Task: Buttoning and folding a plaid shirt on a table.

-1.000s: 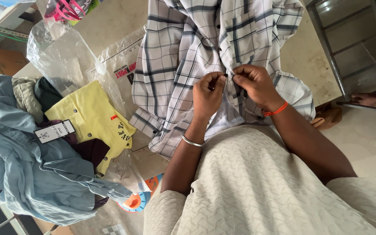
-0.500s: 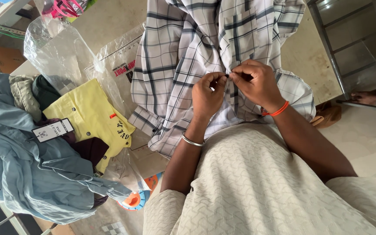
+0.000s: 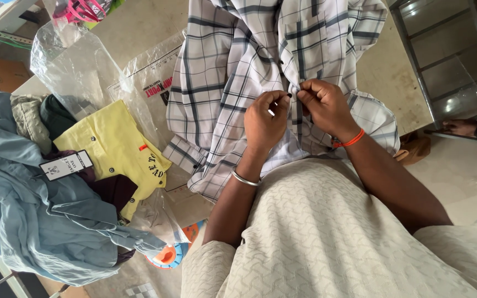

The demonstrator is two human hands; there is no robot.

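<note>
Yellow shirt [image 3: 114,146] inside plastic bag [image 3: 73,66].

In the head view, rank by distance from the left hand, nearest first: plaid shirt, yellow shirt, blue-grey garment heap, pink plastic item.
1. Plaid shirt: pinched in the left hand.
2. Yellow shirt: to the left, in clear wrap.
3. Blue-grey garment heap: far lower left.
4. Pink plastic item: top left corner.

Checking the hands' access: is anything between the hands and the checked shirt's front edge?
Nothing visible: the left hand and the right hand both pinch the checked shirt directly at its front edge.
</note>
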